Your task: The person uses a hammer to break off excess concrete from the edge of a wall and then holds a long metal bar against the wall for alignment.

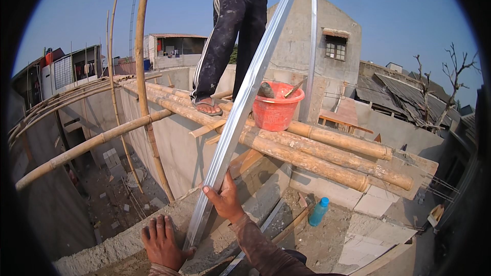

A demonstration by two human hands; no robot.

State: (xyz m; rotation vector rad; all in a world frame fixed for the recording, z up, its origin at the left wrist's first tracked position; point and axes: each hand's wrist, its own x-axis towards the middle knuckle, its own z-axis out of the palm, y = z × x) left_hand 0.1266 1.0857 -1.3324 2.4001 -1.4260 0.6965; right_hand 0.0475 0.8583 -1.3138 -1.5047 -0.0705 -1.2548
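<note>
red bucket [276, 107] and bamboo poles [307, 148] flank the metal strip [230, 128].

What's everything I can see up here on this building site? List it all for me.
Metal strip: one, long, silvery, slanting from the wall top up past the scaffold.
Second metal strip: one, silvery, upright behind the bucket.
Bamboo poles: several, tan, lashed as a scaffold platform and uprights.
Bucket: one, red, on the poles, tool handles sticking out.
Bottle: one, blue, lying on the concrete below the poles.
Wall top: grey concrete, lower left.
Other person: one, dark trousers, sandals, standing on the poles.
Houses: several, grey, behind.
Bare tree: one, right.
Left hand: flat on the wall top, thumb beside the strip.
Right hand: gripping the strip's edge.
</note>
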